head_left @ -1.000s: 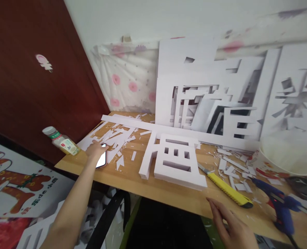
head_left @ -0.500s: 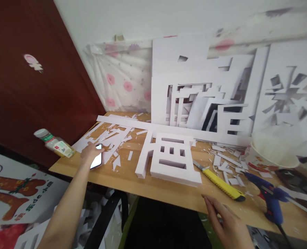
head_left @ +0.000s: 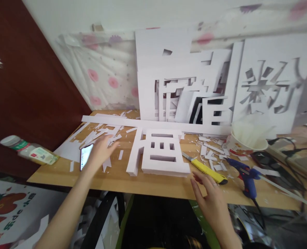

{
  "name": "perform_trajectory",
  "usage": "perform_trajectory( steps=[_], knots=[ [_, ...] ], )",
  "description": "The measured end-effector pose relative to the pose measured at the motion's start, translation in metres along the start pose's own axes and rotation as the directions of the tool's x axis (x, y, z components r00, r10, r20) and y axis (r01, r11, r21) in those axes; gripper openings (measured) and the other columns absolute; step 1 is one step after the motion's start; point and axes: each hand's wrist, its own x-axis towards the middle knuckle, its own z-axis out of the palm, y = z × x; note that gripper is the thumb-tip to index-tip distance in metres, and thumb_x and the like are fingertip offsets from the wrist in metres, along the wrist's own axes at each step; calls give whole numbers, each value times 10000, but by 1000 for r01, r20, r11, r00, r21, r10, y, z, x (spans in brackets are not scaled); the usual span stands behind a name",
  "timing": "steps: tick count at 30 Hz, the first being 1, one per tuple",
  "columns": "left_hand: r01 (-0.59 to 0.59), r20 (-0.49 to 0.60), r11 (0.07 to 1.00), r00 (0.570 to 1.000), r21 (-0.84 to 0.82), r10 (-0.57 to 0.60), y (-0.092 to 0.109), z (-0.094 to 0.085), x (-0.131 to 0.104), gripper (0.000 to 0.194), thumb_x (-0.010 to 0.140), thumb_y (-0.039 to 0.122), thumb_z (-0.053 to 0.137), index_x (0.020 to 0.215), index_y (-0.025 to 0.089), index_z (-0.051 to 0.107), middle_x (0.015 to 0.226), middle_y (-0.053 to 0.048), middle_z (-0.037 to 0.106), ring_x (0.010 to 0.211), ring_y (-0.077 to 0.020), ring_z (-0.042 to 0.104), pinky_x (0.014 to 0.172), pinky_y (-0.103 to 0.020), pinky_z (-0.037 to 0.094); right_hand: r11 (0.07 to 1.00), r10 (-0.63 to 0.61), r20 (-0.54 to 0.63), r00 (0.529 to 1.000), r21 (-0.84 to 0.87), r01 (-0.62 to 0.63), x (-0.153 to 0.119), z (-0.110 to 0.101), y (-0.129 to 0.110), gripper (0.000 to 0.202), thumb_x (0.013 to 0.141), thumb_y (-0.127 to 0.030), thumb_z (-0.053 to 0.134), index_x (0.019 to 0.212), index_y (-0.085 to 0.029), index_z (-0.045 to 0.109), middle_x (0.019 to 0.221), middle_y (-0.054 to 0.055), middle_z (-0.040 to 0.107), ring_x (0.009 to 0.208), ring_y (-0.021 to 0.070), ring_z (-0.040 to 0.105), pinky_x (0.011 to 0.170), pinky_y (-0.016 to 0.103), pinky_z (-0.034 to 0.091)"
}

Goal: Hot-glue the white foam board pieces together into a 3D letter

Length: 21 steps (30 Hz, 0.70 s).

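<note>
A white foam-board character [head_left: 155, 164] with raised sides and several cut-out slots lies flat near the front of the table. My left hand [head_left: 101, 148] is over the table to its left, fingers stretched toward the character and holding nothing. Just beside that hand lies a smartphone [head_left: 86, 156] with its screen lit. My right hand [head_left: 207, 193] hovers at the character's lower right corner, fingers apart and empty. The yellow utility knife [head_left: 207, 171], its blade out, rests just beyond my right fingers. Further right lies a blue glue gun [head_left: 246, 174].
White scraps [head_left: 212, 155] litter the table on both sides. A long white strip [head_left: 153, 125] runs behind the character. Cut-out boards [head_left: 148, 55] lean on the wall. A paper tub [head_left: 240, 145] with translucent sticks stands right, a bottle [head_left: 34, 152] far left. Cables [head_left: 293, 155] lie at right.
My left hand has come off the phone and moved right. My right hand has moved up to the character's corner and its fingers have spread. The view has turned right.
</note>
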Motion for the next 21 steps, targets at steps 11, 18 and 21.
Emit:
perform_trajectory(
  steps=[11, 18, 21],
  knots=[
    [-764, 221, 630, 597, -137, 772, 115, 52, -46, 307, 888, 373, 709, 1107, 159, 713, 1128, -101, 735, 1063, -268, 651, 935, -414, 524, 835, 367, -631, 684, -101, -541, -25, -66, 60, 726, 700, -820, 649, 990, -156, 604, 929, 123, 579, 793, 281, 550, 812, 475, 478],
    [-786, 365, 616, 587, 44, 723, 120, 36, -44, 257, 891, 304, 674, 1102, 163, 714, 1070, -112, 742, 1030, -293, 672, 874, -393, 507, 755, 508, -432, 745, -193, -626, 6, -64, 117, 906, 640, -875, 578, 1099, -105, 704, 1108, 263, 665, 1137, 461, 541, 991, 619, 361],
    [-782, 401, 618, 592, 77, 699, 117, 29, -43, 162, 904, 260, 626, 993, 174, 730, 962, -94, 747, 945, -281, 679, 813, -366, 490, 800, 492, -335, 804, -190, -569, 21, -58, 121, 677, 678, -774, 637, 894, -141, 740, 969, 229, 715, 1072, 440, 582, 957, 595, 382]
  ],
)
